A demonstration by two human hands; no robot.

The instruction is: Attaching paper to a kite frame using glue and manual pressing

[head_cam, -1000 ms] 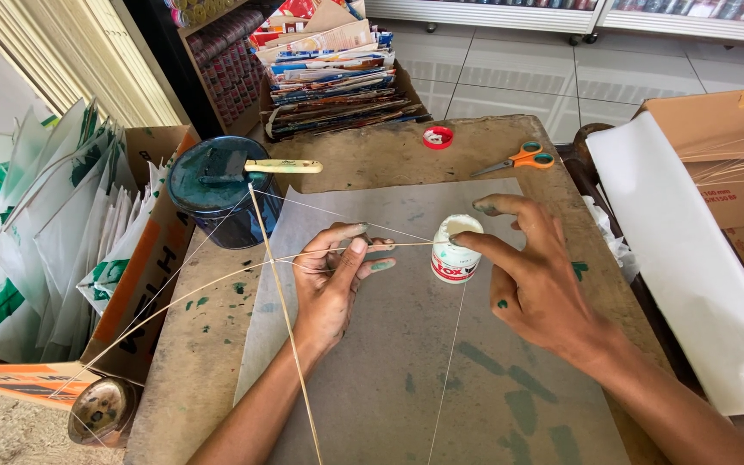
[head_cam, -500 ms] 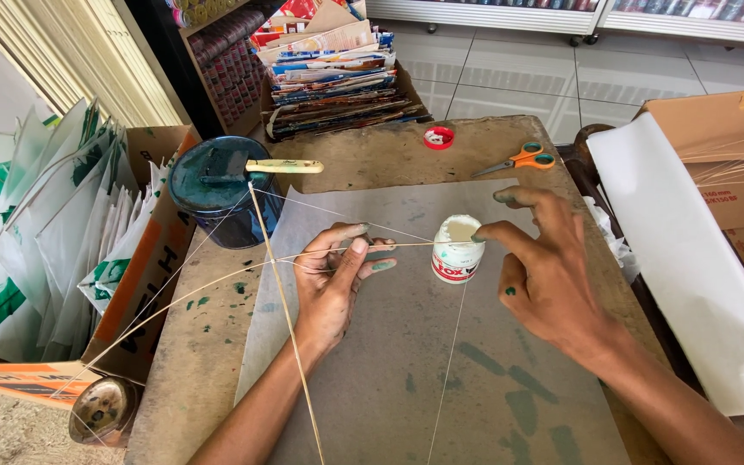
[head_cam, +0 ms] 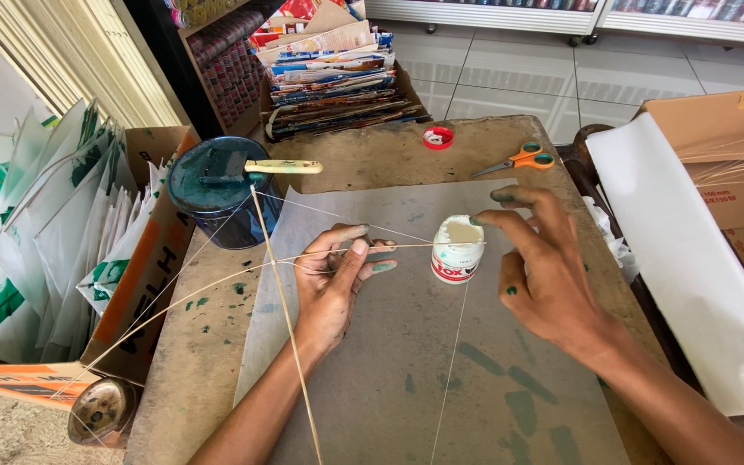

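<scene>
Right now the little white glue pot [head_cam: 458, 250] stands open on the grey sheet [head_cam: 441, 370], and everything else can be found from it. The left hand [head_cam: 333, 280] is just to the left of the pot. Its thumb and first fingers are pinched shut on a thin stick [head_cam: 406, 247] and white thread [head_cam: 337, 215], and the stick's tip reaches across to the pot's rim. The right hand [head_cam: 544, 267] is just to the right of the pot, fingers spread open and curled, holding nothing. Its fingertips sit close to the pot's top, but I cannot tell if they touch it. Behind the pot and to the left is a dark paint can [head_cam: 217, 202] with a brush [head_cam: 282, 166] lying over it. Far behind the pot lie orange scissors [head_cam: 518, 160] and a red lid [head_cam: 437, 138].
</scene>
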